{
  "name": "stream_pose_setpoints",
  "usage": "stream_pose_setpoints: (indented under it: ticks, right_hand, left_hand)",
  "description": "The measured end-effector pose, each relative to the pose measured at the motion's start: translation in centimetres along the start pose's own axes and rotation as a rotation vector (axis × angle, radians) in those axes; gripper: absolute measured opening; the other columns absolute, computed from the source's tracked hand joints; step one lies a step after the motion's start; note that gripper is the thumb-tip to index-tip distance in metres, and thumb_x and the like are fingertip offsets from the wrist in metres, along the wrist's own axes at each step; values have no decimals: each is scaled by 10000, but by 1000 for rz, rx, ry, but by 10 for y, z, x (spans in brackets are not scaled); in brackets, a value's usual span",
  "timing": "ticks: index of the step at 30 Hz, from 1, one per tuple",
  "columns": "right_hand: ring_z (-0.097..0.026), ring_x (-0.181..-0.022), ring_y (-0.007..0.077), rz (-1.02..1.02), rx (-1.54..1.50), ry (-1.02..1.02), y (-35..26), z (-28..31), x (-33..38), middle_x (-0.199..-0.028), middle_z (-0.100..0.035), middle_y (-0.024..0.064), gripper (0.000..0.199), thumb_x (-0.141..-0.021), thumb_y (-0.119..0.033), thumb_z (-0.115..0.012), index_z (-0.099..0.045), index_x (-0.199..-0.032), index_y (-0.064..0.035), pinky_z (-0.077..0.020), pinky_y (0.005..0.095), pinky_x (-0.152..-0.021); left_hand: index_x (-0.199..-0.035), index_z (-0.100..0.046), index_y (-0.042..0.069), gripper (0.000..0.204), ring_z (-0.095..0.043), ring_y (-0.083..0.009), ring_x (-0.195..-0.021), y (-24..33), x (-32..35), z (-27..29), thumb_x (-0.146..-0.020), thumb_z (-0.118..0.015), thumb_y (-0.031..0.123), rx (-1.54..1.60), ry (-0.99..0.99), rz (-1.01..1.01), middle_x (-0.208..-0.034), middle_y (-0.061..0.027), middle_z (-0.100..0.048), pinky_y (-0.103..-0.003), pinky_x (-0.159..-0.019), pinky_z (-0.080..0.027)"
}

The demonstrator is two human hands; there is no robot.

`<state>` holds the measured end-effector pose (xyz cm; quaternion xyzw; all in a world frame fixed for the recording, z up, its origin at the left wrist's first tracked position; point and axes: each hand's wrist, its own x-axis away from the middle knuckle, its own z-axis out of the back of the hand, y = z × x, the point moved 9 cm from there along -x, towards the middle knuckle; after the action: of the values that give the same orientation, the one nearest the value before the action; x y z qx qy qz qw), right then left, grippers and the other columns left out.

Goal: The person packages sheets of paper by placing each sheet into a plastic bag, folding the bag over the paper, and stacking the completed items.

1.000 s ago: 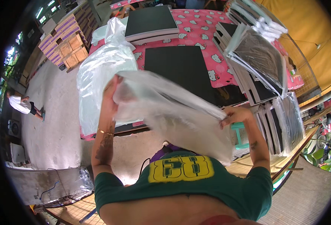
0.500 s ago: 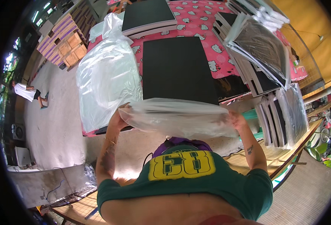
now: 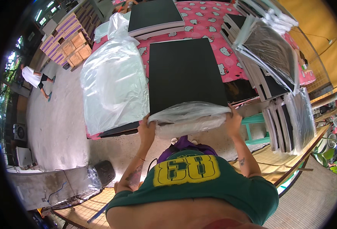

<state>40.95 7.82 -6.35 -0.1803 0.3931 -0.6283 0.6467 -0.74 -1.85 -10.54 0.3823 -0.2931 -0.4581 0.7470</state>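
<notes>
Clear plastic bag [image 3: 189, 116], bunched at lower centre of the frame, is stretched wide between the left hand [image 3: 147, 131] and right hand [image 3: 233, 122], each grip closed on a corner; its mouth meets the near edge of the black board [image 3: 183, 72] lying flat on the pink-clothed table [image 3: 214, 23], seemingly to sleeve it.

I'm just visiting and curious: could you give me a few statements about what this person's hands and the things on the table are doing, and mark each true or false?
1. Both hands, left hand and right hand, grip a clear plastic bag. True.
2. The bag's mouth sits at the near edge of a black board. True.
3. The tablecloth is plain blue. False: it is pink with cartoon cats.
4. The black board is round. False: it is rectangular.
</notes>
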Motion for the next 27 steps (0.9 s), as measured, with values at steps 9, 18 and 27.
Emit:
stream_pose_setpoints:
  ticks: [9,18,27]
  right_hand:
    - [-564,-940,147,17,-1305,-432,-135,120,-91,-985,-593,45,369,-835,-145,-559,-503,-1193,-75,-469,283,-778]
    - [-583,-959,172,-77,-1730,-387,-177,58,-271,-1069,-616,65,172,-924,-180,-494,-558,-1044,-75,-450,310,-860]
    - [-509,-833,175,-788,-1433,-7,128,-124,-195,-866,-544,32,189,-888,-210,-527,-533,-1057,-124,-423,387,-794]
  left_hand:
    - [-1271,-410,3,497,-514,-251,-1082,149,-20,171,-847,-549,221,1397,68,-130,-1193,-148,-521,-434,-913,-444]
    - [-1125,-526,49,276,-578,-158,-925,247,-214,127,-870,-575,144,1456,-197,-267,-1056,-62,-610,-316,-759,-471]
    - [-909,-567,49,120,-497,-154,-733,33,-256,-73,-886,-539,164,1280,-264,180,-887,-65,-570,-289,-667,-419]
